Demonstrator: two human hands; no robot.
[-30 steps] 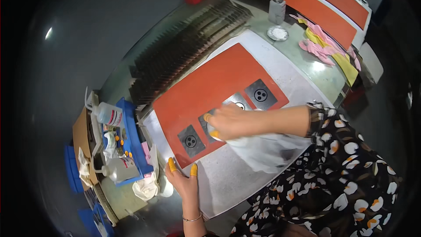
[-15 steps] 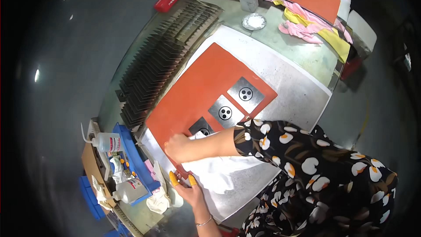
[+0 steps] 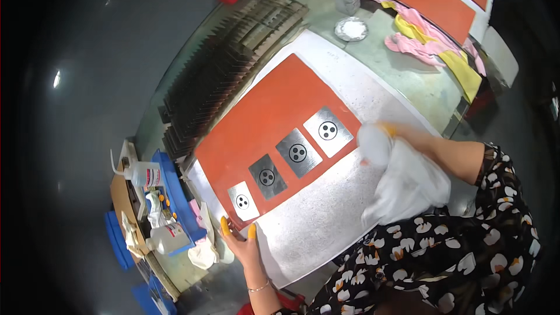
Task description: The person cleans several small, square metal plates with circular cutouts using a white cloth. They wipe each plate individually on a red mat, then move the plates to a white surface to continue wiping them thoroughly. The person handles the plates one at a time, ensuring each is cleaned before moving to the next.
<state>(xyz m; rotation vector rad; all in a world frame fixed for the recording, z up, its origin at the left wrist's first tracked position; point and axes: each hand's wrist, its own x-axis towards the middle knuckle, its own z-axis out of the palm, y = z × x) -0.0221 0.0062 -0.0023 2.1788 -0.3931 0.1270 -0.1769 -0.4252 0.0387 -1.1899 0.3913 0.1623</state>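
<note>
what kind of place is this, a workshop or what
Likely a factory workbench: an orange sheet with square metal plates, a rack of dark metal parts, squeeze bottles, and a white wiping cloth.

Black garment dotted with white and tan blotches; thin bracelet on the left wrist; yellow fingertip covers on the left hand [image 3: 242, 244].

orange sheet [image 3: 274, 116], white cloth [image 3: 408, 181], pink gloves [image 3: 417, 38]

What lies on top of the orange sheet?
Four square metal plates lie in a row along the near edge of the orange sheet, each with three dark holes. The left hand presses its corner, hiding that bit.
</note>
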